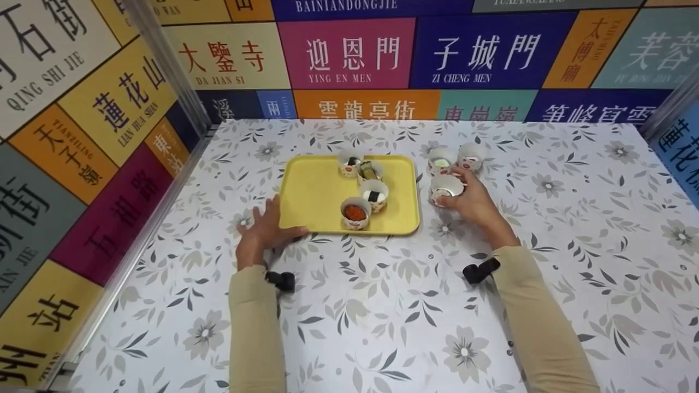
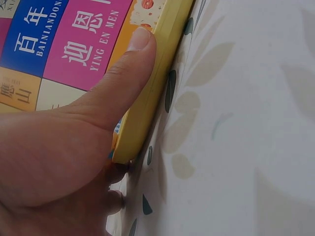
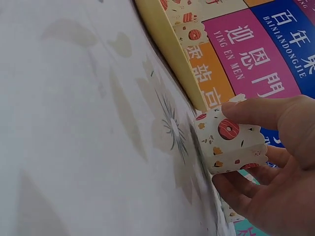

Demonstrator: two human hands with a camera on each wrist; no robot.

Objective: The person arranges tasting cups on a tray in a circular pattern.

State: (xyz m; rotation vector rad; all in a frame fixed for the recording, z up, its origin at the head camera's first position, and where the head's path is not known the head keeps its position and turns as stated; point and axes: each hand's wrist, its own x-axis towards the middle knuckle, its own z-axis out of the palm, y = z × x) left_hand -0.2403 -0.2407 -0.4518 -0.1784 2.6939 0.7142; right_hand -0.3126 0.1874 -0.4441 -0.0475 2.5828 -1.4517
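Note:
On the tabletop lies a yellow tray (image 1: 322, 169) bearing several printed paper cups. Nearest its front edge is a cup of orange-red food (image 1: 355, 213); behind it sits a cup with a white piece and dark strip (image 1: 374, 195). My left hand (image 1: 266, 226) spreads round the tray's front left corner, with the straight thumb (image 2: 140, 44) along the rim. Right of the tray, my right hand (image 1: 474, 203) pinches a paper cup (image 3: 229, 135) with a doughnut print between thumb and fingers. The cup stays upright, close over the table.
Two more paper cups, one with pale green and white contents (image 1: 440, 162) and one at its right (image 1: 471, 156), stand just behind the right hand. Sign-printed panels (image 1: 347, 52) wall the table's back and left side. A flowered cloth (image 1: 377, 316) covers the table.

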